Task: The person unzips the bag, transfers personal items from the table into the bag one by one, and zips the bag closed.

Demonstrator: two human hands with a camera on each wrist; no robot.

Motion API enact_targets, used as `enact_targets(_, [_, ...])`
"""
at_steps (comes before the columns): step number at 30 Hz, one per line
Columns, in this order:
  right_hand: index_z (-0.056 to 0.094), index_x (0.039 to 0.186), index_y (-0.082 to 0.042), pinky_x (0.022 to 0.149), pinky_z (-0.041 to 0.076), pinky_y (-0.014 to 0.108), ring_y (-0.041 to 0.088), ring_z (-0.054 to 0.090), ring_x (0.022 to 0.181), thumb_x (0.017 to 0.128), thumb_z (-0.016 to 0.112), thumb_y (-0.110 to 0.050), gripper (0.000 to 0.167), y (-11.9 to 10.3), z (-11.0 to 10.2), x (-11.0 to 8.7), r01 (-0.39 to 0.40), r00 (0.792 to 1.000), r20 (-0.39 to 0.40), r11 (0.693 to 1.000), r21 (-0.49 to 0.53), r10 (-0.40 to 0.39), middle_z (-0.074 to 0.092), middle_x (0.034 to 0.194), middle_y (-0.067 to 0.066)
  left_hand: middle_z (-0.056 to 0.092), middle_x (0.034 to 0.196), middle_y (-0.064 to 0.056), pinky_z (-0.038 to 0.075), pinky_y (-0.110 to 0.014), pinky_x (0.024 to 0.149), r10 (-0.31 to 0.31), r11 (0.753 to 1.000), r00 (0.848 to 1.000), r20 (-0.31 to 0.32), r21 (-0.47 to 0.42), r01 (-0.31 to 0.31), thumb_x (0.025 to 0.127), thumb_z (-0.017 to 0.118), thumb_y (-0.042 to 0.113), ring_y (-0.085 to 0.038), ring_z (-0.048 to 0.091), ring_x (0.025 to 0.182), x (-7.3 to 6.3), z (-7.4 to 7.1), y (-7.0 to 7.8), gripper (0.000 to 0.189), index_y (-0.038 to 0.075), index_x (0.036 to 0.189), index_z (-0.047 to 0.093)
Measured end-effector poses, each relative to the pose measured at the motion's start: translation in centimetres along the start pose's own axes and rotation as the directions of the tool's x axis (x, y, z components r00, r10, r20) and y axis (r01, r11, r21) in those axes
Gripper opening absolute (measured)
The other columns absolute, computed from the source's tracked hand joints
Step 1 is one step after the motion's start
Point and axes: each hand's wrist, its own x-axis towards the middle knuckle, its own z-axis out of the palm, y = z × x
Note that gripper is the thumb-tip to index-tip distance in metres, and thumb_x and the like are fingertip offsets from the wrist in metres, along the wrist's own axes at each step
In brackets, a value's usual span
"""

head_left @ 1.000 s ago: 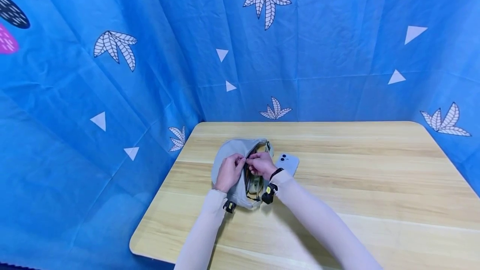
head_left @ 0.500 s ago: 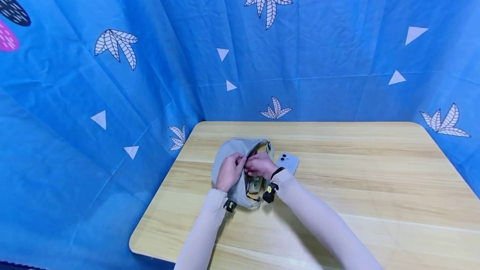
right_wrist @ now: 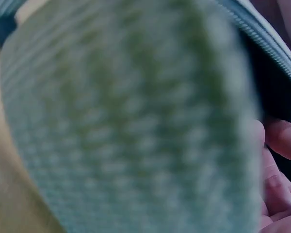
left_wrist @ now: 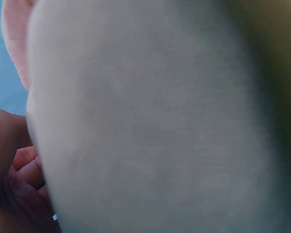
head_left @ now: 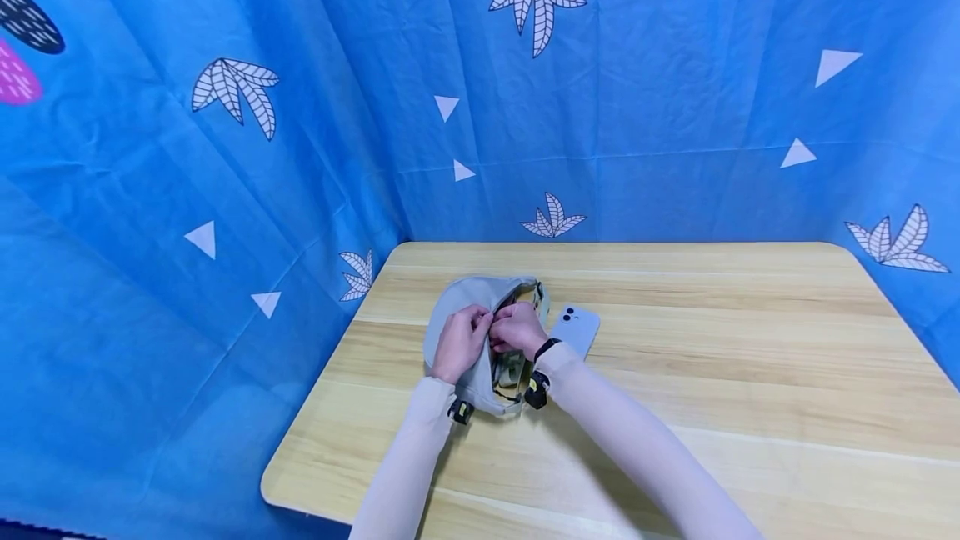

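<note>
A light-grey zip bag (head_left: 448, 307) lies on its side at the left of the table, its opening facing right. My left hand (head_left: 459, 344) pinches the upper edge of that opening between thumb and fingers. The fingers of my right hand (head_left: 517, 330) are bent and reach into the opening, close beside the left fingertips. Grey cloth fills most of the left wrist view. In the right wrist view, a blurred greenish mesh part (right_wrist: 136, 121) of the bag covers much, with the unfastened zipper (right_wrist: 264, 41) behind it. The right fingertips are partly hidden, so I cannot tell what they hold.
A pale phone (head_left: 581, 327) lies back up just right of the bag, near my right wrist. The wooden table (head_left: 720, 332) reaches far to the right. Behind and to the left hangs a blue patterned cloth (head_left: 660, 90).
My right fingers have gone slightly deeper into the bag opening from its edge. My left hand keeps its grip on the edge. Bag and phone lie where they were.
</note>
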Motion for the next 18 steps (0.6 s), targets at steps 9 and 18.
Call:
enact_targets(9, [0.076,0.1,0.006,0.056,0.058,0.025,0.01,0.065,0.053,0.082,0.065,0.01,0.021,0.0,-0.18,-0.27,0.019,0.999,-0.034,1.0,-0.023,-0.02,0.069,0.065,0.001,0.072,0.078,-0.003,0.05,-0.028,0.067,0.004,1.0,1.0,0.006,-0.007,-0.004,0.103,0.063,0.02,-0.011,0.061,0.069,0.1,0.17,-0.08,0.02,0.006,0.106,0.076])
enact_targets(18, [0.076,0.108,0.008,0.06,0.061,0.027,0.011,0.069,0.058,0.082,0.069,0.008,0.027,0.19,-0.61,-0.25,0.02,1.0,-0.019,0.999,-0.036,-0.021,0.079,0.079,0.012,0.072,0.079,-0.003,0.051,-0.031,0.069,-0.007,1.0,1.0,0.01,-0.005,0.007,0.103,0.063,0.021,-0.012,0.062,0.071,-0.11,0.19,-0.1,0.019,0.007,0.106,0.076])
